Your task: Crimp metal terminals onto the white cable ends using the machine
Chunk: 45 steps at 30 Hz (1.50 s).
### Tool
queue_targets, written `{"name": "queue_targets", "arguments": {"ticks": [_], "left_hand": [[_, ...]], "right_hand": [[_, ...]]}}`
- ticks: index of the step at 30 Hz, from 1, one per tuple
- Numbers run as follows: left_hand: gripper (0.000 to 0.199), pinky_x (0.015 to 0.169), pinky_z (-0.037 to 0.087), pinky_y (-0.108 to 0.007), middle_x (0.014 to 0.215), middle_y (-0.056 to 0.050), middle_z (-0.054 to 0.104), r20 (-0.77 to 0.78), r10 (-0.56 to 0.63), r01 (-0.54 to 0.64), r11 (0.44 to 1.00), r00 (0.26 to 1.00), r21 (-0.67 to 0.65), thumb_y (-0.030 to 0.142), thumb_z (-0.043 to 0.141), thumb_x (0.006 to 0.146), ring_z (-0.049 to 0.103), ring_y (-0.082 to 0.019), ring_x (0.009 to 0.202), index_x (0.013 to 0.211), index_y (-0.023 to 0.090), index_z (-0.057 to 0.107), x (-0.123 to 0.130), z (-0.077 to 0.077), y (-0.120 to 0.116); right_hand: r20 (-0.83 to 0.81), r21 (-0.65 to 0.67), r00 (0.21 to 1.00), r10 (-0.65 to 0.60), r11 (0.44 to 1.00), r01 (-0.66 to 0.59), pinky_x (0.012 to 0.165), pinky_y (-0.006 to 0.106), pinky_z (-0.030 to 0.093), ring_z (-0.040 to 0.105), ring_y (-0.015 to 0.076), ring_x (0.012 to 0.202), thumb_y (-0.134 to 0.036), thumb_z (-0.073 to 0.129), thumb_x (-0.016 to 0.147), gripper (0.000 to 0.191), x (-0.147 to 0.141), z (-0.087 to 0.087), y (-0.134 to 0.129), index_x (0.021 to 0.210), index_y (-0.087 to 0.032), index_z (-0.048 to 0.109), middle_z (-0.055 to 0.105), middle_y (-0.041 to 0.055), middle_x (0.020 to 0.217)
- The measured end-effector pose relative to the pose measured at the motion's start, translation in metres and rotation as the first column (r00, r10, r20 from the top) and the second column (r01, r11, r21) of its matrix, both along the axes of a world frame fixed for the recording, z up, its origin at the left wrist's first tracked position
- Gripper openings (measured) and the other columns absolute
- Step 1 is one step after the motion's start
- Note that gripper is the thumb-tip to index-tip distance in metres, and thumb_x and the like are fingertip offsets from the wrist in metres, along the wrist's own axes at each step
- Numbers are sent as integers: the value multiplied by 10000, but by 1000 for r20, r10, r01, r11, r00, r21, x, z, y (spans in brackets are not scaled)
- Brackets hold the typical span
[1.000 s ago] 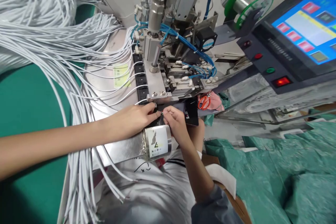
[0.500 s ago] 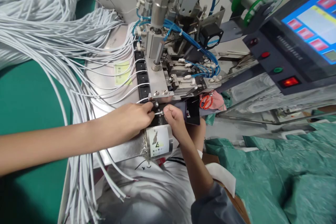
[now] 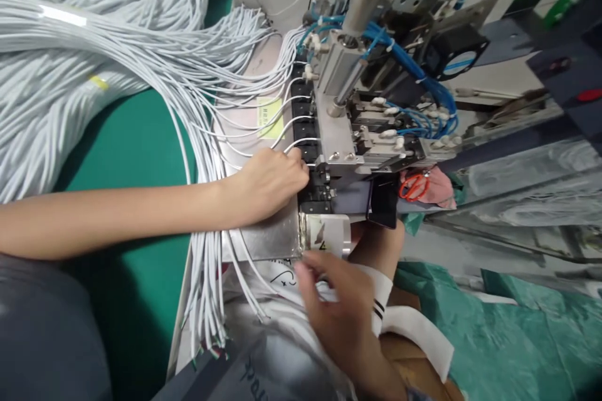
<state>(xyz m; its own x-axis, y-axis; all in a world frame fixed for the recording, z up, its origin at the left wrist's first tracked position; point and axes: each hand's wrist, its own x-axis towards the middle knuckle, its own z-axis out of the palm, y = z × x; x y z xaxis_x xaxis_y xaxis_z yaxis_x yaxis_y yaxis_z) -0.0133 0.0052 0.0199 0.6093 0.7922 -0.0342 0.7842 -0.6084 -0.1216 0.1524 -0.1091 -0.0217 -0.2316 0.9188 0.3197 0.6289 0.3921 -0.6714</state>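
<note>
My left hand (image 3: 273, 185) is closed at the near end of a row of black cable clamps (image 3: 303, 106) on the machine. Its fingertips pinch a white cable (image 3: 311, 166), of which only a short bit shows past them. Lower down, my right hand (image 3: 341, 301) hangs over my lap with thumb and forefinger apart, slightly blurred. Nothing shows between those fingers. Just above it is a clear tub with a label (image 3: 329, 232), fixed below the clamps. Other white cables (image 3: 282, 128) run from the left into the clamps.
Bundled white cables (image 3: 117, 19) cover the green mat (image 3: 136, 163) and hang over the table's front edge. Metal cylinders (image 3: 345, 62) and blue air hoses (image 3: 423, 75) rise behind the clamps. A phone (image 3: 383, 200) and red-handled scissors (image 3: 414, 187) lie to the right.
My right hand has left the clamp and dropped toward my lap, its fingers parting. My left hand stays closed by the clamps, a little higher along the row. The whole view has shifted.
</note>
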Motion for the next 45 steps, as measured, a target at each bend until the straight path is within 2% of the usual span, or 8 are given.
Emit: {"name": "queue_targets", "arguments": {"ticks": [8,13,17,22,26,35,41,45], "left_hand": [[234,419,267,-255,709,-42,527,378,-260,258,965,889,57,157,400,866,476,-117,512,740,128,595,7,6,-15],[265,683,473,-261,917,-84,591,708,-290,381,924,644,32,219,358,937,578,-152,812,972,123,604,10,-1,-20],[223,789,484,-266,1011,-92,601,835,-182,385,922,519,-38,209,433,925,583,-150,909,1073,121,574,11,-9,-15],[181,664,467,-216,851,-53,597,903,-154,399,917,401,-20,143,477,895,574,-112,758,1000,128,624,12,-8,-12],[155,637,457,-216,797,-41,575,920,-116,373,927,373,-34,134,511,870,555,-107,722,950,114,643,14,-3,-14],[192,620,448,-219,790,-39,567,936,-95,427,902,340,-64,125,482,876,536,-102,698,945,133,661,12,-2,-13],[276,593,430,-212,765,-45,565,882,-228,480,877,413,2,57,412,848,521,-105,667,949,138,655,9,-5,-10],[239,547,396,-202,694,-33,538,865,-244,455,890,439,20,73,429,850,495,-97,611,851,131,661,10,-4,-13]], "right_hand": [[19,-209,982,189,961,-181,594,276,486,635,166,637,-77,551,763,203,-32,-2,-17,911,-209,592,685,17,734],[-112,-249,991,-76,967,46,588,245,470,594,131,643,-111,550,766,111,1,19,15,832,-200,561,632,-1,720],[-462,-283,848,-259,950,136,568,222,463,575,106,628,-203,611,781,284,16,26,47,1050,-207,521,628,-13,752],[-704,-296,663,-255,954,53,520,214,440,528,85,551,-275,672,752,177,11,28,59,880,-194,581,626,-10,715],[-708,-240,679,-193,970,26,564,236,454,538,105,608,-290,676,745,131,6,29,58,703,-175,627,612,12,713],[-529,-137,845,-80,991,8,550,249,419,545,131,655,-281,596,820,152,22,38,59,802,-179,707,615,42,729],[-362,-137,932,15,988,-69,447,223,294,388,74,484,-276,628,786,173,35,44,66,681,-151,688,510,-7,557],[-418,-186,906,-68,983,-12,421,217,263,340,67,459,-297,638,772,212,29,42,63,627,-146,672,430,-28,500]]}}
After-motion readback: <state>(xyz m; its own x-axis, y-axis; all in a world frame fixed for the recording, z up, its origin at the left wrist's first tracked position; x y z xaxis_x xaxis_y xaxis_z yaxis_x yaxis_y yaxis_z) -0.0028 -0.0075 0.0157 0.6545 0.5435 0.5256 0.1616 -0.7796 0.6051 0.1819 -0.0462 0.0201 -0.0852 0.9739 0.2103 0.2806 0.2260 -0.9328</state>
